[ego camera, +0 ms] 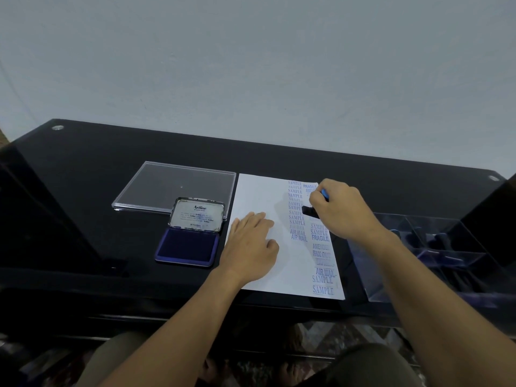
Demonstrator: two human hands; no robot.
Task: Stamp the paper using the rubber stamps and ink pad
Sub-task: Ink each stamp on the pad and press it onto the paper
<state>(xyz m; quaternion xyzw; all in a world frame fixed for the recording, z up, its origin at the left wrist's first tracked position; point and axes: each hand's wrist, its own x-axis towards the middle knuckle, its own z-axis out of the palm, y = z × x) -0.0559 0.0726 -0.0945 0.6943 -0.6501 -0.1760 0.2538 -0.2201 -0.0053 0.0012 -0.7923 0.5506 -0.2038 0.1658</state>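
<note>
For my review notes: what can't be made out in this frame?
Head view only.
Wording on the stamp: the right hand covers it.
Contents of the clear tray: dark and blurred.
Small print on the ink pad lid: too small.
Some imprints on the paper: smeared.

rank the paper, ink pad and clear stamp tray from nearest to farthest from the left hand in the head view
1. paper, under the left hand
2. ink pad, just left of it
3. clear stamp tray, at the far right past the paper
</note>
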